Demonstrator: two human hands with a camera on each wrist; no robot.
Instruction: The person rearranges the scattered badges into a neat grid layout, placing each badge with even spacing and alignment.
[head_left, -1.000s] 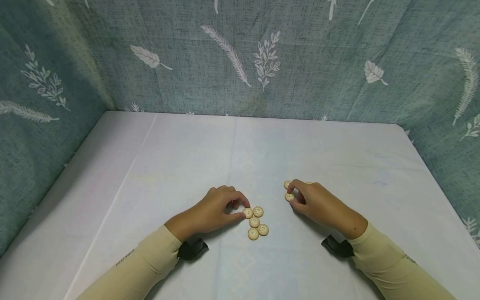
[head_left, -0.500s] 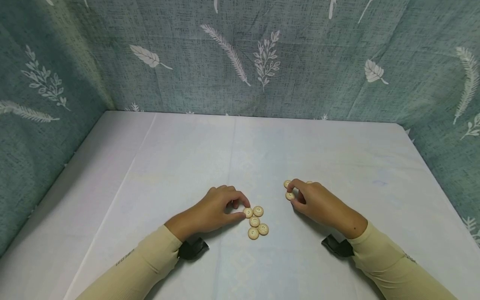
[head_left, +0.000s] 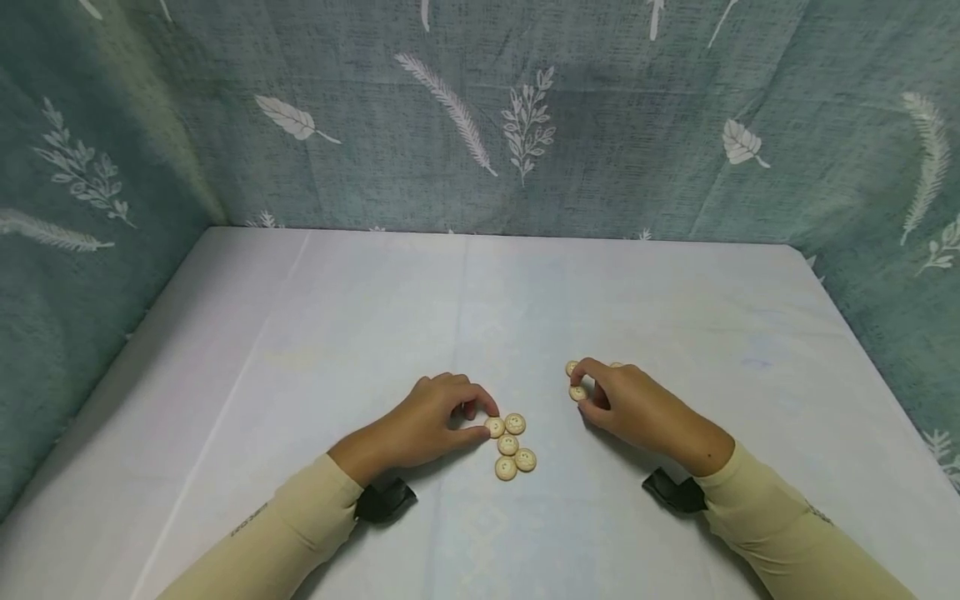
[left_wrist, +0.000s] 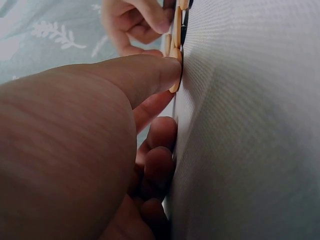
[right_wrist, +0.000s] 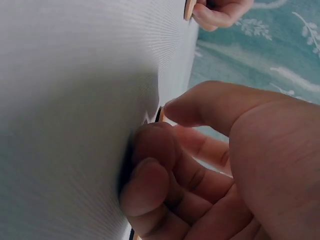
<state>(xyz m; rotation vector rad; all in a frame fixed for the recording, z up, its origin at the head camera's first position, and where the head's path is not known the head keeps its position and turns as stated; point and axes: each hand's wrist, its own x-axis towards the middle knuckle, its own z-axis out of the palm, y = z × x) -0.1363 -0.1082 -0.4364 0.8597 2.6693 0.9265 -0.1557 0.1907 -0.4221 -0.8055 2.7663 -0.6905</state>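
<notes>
Cream buttons [head_left: 507, 445]: five, clustered at four o'clock from left hand [head_left: 435, 423]
Left hand: pinches the cluster's ten-o'clock button [head_left: 494, 427]
Right hand [head_left: 633, 407]: pinches another button [head_left: 577, 392]

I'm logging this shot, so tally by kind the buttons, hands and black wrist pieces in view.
Beige buttons: 8 visible; more may be hidden under a hand
Left hand and right hand: 2
Black wrist pieces: 2
Total: 12 visible
</notes>
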